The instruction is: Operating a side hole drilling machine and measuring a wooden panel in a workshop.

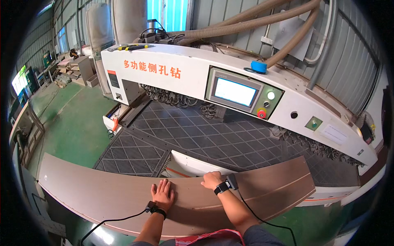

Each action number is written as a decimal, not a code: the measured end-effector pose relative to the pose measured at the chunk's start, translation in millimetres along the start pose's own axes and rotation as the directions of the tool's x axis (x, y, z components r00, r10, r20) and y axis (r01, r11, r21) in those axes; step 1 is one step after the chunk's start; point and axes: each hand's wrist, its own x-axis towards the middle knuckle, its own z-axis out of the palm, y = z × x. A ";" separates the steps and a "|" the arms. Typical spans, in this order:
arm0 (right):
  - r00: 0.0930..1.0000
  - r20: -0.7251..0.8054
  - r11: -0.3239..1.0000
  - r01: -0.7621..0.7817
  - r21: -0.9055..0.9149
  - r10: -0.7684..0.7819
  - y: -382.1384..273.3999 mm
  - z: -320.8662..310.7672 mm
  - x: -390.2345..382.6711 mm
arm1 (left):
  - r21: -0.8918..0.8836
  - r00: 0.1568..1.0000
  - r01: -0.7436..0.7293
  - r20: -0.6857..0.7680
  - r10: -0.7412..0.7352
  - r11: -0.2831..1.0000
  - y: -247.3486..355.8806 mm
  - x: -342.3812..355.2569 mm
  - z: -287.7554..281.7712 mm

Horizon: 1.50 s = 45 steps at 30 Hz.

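A long brown wooden board lies across in front of me, its shape bent by the lens. My left hand rests flat on its top face, fingers spread toward the far edge. At that far edge, right of the middle, my right hand is closed, with fingers curled over the rim and their tips hidden. A lengthwise line or groove runs along the board's right part. Both wrists wear black straps with cabled devices.
Beyond the board stands a white drilling machine with a long beam, a lit screen and a red stop button. Its dark ribbed bed spreads below. Yellow-black pliers and a blue tape roll sit on top.
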 end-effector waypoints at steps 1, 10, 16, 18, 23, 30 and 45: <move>1.000 0.011 1.000 0.002 -0.006 -0.002 -1.5 0.9 0.3 | -0.002 1.000 0.001 0.000 -0.001 1.000 0.1 -0.1 0.0; 1.000 0.025 0.999 0.011 -0.047 -0.009 -6.2 -1.1 -0.2 | -0.025 1.000 0.007 0.020 -0.007 1.000 2.3 0.9 -5.0; 1.000 0.010 0.999 0.013 -0.035 -0.013 -2.8 -1.6 0.1 | -0.005 0.999 0.005 0.035 -0.005 1.000 1.4 0.2 -3.3; 1.000 0.001 1.000 0.015 -0.027 -0.015 -1.6 -0.9 0.3 | -0.011 0.999 0.009 0.041 -0.008 1.000 3.0 0.5 -5.0; 0.999 -0.025 1.000 0.025 -0.013 -0.025 -0.7 -0.5 -0.1 | 0.001 1.000 -0.002 0.012 0.002 1.000 2.9 0.9 -3.4; 1.000 -0.026 1.000 0.007 -0.021 -0.007 -2.8 0.8 -0.9 | 0.000 1.000 0.003 0.003 -0.003 1.000 0.7 1.1 0.3; 0.999 -0.042 1.000 0.008 -0.029 -0.009 -6.3 1.7 -2.8 | 0.005 1.000 0.003 -0.007 -0.003 1.000 -0.4 0.3 1.5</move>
